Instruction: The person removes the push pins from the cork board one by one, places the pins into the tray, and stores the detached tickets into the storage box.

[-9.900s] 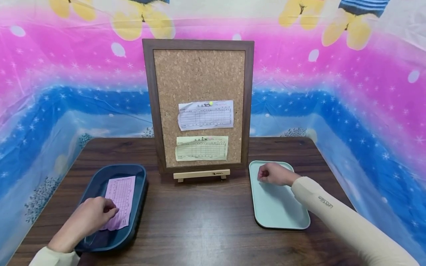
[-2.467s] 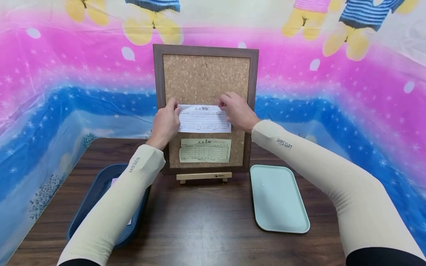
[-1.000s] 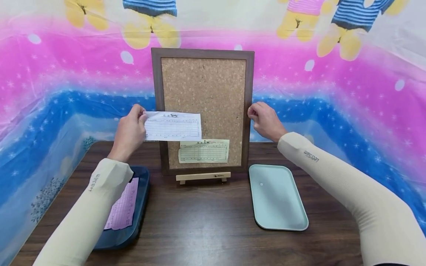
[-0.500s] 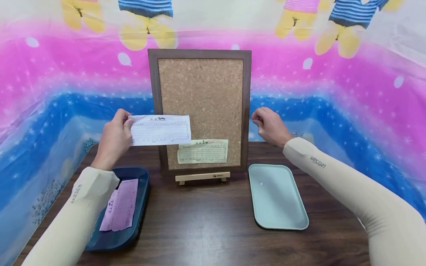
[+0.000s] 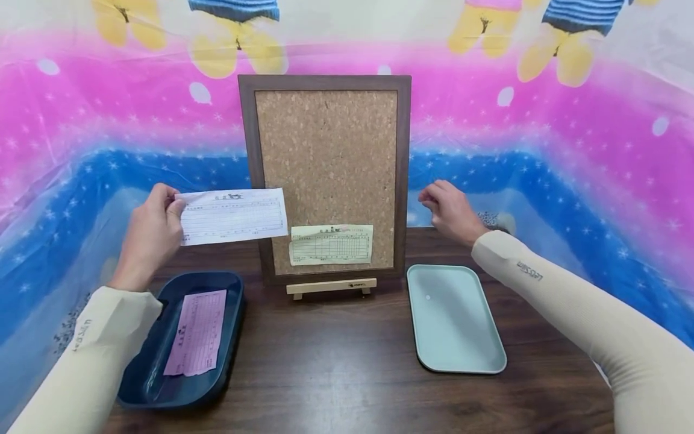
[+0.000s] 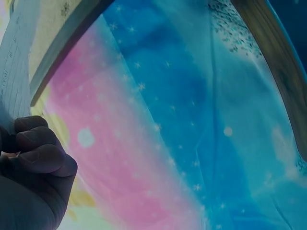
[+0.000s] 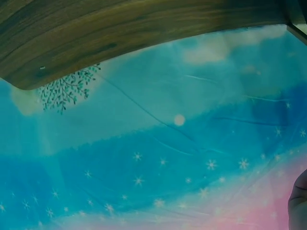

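In the head view my left hand (image 5: pixel 149 235) pinches the left end of a white printed form slip (image 5: pixel 233 216), its right end overlapping the frame's left side. The left wrist view shows the curled fingers (image 6: pixel 41 143) against the slip. My right hand (image 5: pixel 452 211) hovers right of the corkboard (image 5: pixel 331 150), above the mint-green tray (image 5: pixel 458 355); its fingers are bent and anything between the fingertips is too small to make out. A pale green form slip (image 5: pixel 332 247) stays low on the board. Only an edge of the right hand (image 7: pixel 298 201) enters the right wrist view.
A pink form slip (image 5: pixel 197 331) lies in the dark blue tray (image 5: pixel 233 337) at the left. One small pale dot (image 5: pixel 428 297) shows in the mint-green tray. The board leans on a wooden stand (image 5: pixel 331 286) on the brown table (image 5: pixel 320 361); a patterned cloth hangs behind.
Ten seconds ago the white slip hung pinned on the board with a yellow pin. It has come off and moved left with my left hand. My right hand has left the board, moving rightward.
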Tool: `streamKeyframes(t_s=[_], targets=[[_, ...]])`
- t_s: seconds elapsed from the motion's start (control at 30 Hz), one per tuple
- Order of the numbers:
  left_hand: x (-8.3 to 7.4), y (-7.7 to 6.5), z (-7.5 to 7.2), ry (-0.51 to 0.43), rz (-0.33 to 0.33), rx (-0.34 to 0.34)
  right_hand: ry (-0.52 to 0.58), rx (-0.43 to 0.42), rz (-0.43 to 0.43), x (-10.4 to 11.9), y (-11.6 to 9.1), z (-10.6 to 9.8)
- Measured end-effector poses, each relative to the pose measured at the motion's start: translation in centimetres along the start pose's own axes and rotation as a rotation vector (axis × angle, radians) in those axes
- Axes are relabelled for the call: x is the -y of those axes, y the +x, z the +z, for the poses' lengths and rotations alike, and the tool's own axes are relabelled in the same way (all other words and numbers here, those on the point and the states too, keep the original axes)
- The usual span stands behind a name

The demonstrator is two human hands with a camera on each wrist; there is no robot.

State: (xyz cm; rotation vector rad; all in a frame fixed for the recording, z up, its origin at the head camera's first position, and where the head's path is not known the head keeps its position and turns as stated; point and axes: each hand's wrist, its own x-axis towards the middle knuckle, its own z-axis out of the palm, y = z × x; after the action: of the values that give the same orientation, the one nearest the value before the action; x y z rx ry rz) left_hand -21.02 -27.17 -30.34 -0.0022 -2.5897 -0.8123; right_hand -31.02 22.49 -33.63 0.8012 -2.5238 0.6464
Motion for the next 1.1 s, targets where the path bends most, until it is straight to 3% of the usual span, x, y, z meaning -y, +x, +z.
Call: streamKeyframes(t_s=[0.23,0.4,0.77,1.1], targets=[[2.1,-1.3,-2.5,0.079,-0.002,-0.032,-0.022,0.028,0.023,-0.4,-0.8,0.3],[3.4,-2.3,-3.6,0.11,-0.037,-0.002,-0.033,0.046,0.042,-0.8,-1.4,0.4],[5.6,-3.8,-3.9,0.153,-0.054,0.067,-0.035,0.077,0.024,-1.7,-2.9,1.2],[7.1,-4.8,-3.8,0.187,-0.104,0.075,-0.021,0.206,-0.04,-2.0,-4.2,1.6]])
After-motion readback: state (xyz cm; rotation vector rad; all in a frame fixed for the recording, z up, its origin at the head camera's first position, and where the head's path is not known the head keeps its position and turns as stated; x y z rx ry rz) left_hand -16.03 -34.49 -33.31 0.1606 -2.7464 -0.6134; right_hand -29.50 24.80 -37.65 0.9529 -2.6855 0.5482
